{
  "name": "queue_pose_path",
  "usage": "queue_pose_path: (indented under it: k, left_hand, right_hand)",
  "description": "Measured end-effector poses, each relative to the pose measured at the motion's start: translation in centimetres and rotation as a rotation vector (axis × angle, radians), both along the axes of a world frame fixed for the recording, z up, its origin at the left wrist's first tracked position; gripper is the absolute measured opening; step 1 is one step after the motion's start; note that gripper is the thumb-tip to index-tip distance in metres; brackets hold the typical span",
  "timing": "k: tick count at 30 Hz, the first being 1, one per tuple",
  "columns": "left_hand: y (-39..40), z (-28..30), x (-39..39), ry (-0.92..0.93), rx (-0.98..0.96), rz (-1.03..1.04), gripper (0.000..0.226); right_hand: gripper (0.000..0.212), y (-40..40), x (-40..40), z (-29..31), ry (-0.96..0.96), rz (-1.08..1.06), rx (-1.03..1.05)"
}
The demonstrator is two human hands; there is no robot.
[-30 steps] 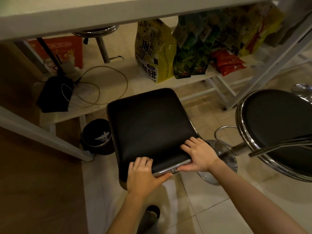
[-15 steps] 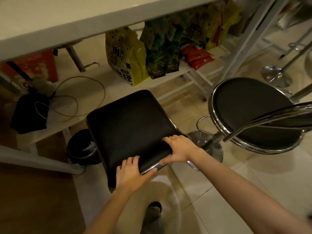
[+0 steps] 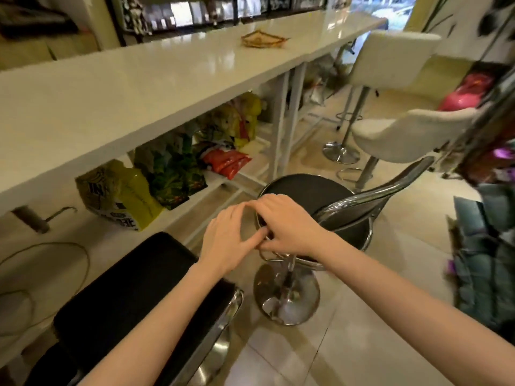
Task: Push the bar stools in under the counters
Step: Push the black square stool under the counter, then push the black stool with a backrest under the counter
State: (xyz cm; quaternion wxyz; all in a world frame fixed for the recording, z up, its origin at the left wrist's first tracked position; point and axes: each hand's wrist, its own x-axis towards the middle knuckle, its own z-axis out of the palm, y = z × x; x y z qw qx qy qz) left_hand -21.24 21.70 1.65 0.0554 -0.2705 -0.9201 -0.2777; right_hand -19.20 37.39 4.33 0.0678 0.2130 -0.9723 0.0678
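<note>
step: round stool (image 3: pixel 306 190) next, out on floor beside bench (image 3: pixel 139 87), not under. right hand (image 3: pixel 289 227) curls on its near rim; left hand (image 3: pixel 228 240) spread beside, touching rim. square stool (image 3: pixel 133 288) partly under. next: firm grip, shove toward bench, chrome back clear.

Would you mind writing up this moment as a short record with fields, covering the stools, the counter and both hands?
square stool: black square stool at lower left, near the counter edge
round stool: black round stool with chrome backrest, standing out on the tiled floor
left hand: left hand, fingers straight, by the round seat's rim
right hand: right hand, resting on the round seat's near rim; grip unclear
counter: white counter
further stools: two white stools at right, not pushed in
</note>
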Motion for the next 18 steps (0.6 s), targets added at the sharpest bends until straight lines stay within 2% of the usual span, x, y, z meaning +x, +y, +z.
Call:
queue_pose_path:
  k: [4, 8, 14, 18]
  left_hand:
    - [5.7, 3.6, -0.4, 0.033, 0.073, -0.111, 0.072]
    - [11.2, 5.7, -0.3, 0.045, 0.077, -0.202, 0.062]
    - [19.0, 7.3, 1.1, -0.058, -0.054, -0.237, 0.082]
    - [23.2, 7.2, 2.2, -0.109, -0.154, -0.188, 0.089]
  right_hand:
    - [0.069, 6.4, 0.7, 4.1, 0.084, -0.104, -0.007]
    - [0.070, 12.9, 1.8, 6.2, 0.090, -0.146, -0.051]
    - [0.081, 22.6, 2.6, 6.9, -0.035, -0.149, -0.053]
    - [0.081, 27.7, 2.0, 7.2, -0.165, -0.106, 0.027]
